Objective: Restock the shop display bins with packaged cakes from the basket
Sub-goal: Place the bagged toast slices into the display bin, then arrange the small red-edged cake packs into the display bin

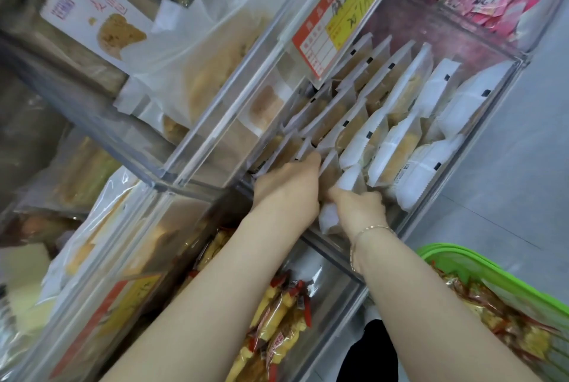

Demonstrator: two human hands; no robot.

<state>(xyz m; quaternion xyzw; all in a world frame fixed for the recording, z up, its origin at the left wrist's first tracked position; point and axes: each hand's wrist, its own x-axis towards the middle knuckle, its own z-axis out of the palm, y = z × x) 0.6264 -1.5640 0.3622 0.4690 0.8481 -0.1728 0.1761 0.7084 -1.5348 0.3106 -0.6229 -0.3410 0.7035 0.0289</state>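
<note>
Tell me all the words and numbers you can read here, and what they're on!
Orange and yellow price tag on the clear bin: printed and handwritten characters, too blurred to read.
White box at upper left: red characters, too blurred.
Red and yellow snack wrappers: print too small.
White cake packets: barcode label, unreadable.
Nothing can be quoted.

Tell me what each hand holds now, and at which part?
The right hand grips a white cake packet at its lower end. The left hand presses into the packets in the bin; its hold cannot be told.
</note>
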